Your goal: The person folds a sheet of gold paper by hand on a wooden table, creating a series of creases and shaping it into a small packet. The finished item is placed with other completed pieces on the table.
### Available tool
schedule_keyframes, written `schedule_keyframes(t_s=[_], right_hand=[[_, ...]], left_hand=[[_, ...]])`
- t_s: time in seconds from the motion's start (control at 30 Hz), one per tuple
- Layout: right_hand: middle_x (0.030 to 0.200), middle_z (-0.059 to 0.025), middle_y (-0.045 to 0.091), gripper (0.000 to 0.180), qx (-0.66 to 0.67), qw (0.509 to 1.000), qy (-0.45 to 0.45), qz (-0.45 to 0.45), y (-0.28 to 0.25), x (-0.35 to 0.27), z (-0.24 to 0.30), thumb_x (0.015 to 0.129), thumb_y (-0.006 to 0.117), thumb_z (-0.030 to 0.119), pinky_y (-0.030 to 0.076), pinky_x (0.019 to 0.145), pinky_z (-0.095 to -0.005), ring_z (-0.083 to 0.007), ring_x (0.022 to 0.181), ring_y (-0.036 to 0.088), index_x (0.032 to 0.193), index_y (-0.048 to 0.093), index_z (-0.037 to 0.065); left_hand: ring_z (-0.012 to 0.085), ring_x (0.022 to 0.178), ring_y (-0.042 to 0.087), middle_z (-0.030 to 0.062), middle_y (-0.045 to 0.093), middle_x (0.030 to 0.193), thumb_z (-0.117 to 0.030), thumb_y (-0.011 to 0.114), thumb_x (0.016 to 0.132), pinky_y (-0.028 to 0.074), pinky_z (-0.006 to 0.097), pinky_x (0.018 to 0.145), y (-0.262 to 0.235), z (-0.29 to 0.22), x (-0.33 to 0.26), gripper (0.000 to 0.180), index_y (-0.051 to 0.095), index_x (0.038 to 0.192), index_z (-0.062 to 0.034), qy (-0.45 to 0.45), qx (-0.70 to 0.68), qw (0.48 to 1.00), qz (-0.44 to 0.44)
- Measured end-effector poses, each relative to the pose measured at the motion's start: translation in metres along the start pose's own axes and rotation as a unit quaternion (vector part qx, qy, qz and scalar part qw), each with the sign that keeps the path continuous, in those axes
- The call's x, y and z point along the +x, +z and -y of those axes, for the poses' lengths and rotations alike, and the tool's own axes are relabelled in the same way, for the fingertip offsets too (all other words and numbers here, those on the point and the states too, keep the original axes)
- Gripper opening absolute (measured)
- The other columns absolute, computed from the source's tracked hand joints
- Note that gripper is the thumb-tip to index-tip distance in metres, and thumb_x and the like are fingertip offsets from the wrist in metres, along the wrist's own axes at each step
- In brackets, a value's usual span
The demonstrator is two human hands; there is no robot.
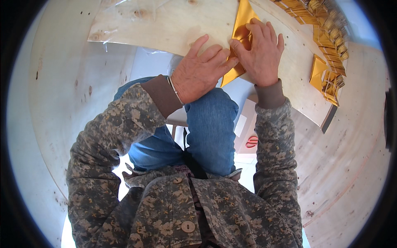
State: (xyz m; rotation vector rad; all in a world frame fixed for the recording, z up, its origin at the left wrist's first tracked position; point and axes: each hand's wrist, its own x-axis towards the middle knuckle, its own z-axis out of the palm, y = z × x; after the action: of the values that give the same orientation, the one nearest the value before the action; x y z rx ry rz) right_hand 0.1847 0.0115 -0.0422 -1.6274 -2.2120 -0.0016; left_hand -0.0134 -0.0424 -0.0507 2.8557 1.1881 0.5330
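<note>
A shiny gold sheet point(242, 25) lies on a pale wooden board point(165, 25) near its front edge. My left hand point(200, 70) presses flat on the board with its fingertips touching the sheet's lower left edge. My right hand point(261, 51) lies over the sheet's lower part, fingers spread and pressing it down. The middle of the sheet is hidden under my right hand. Its lower corner point(229, 76) sticks out past the board's edge between my hands.
A row of several folded gold pieces point(331, 37) runs along the board's right side, with a few more point(324, 78) near its front right corner. A clear plastic film point(124, 8) lies at the board's far left. My blue-jeaned knees point(209, 124) sit below; a cardboard box point(248, 132) stands beside them.
</note>
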Motion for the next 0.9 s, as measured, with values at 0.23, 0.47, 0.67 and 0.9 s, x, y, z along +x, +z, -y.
schedule_keyframes(t_s=[0.23,0.47,0.67,0.9], right_hand=[[0.142,-0.0091,0.056,0.051,0.032,0.999,0.007,0.008,0.000,-0.004,-0.003,0.085,0.070,0.043,0.017,0.117,-0.0620,-0.0377,0.143,0.037,0.125,0.065,0.011],[0.152,-0.0070,0.049,0.056,0.044,0.998,-0.031,0.034,-0.004,-0.012,-0.016,0.090,0.066,0.042,0.015,0.119,-0.0589,-0.0351,0.147,0.032,0.139,0.058,0.014],[0.154,-0.0068,0.047,0.061,0.028,0.998,-0.050,0.030,0.001,-0.014,-0.021,0.091,0.064,0.048,0.017,0.119,-0.0566,-0.0344,0.147,0.032,0.142,0.056,0.015],[0.152,-0.0081,0.049,0.062,0.050,0.998,-0.044,0.017,0.005,-0.015,-0.022,0.092,0.063,0.052,0.018,0.118,-0.0554,-0.0337,0.146,0.036,0.141,0.057,0.015]], left_hand=[[0.0208,0.121,0.052,0.0031,0.058,0.121,-0.012,0.060,0.092,0.025,0.052,0.119,-0.004,0.001,0.001,0.043,0.059,0.134,-0.0108,0.004,-0.041,0.999,-0.022],[0.0223,0.127,0.052,0.0042,0.061,0.131,-0.013,0.070,0.087,0.020,0.054,0.119,-0.005,0.001,-0.001,0.046,0.063,0.133,-0.0150,0.006,-0.030,0.999,-0.009],[0.0225,0.129,0.051,0.0044,0.060,0.133,-0.014,0.071,0.086,0.020,0.054,0.119,-0.005,0.000,0.000,0.043,0.066,0.129,-0.0164,-0.004,-0.035,0.999,-0.009],[0.0230,0.133,0.048,0.0059,0.059,0.135,-0.019,0.073,0.085,0.019,0.055,0.120,-0.005,0.001,0.000,0.043,0.066,0.128,-0.0171,-0.008,-0.037,0.999,0.005]])
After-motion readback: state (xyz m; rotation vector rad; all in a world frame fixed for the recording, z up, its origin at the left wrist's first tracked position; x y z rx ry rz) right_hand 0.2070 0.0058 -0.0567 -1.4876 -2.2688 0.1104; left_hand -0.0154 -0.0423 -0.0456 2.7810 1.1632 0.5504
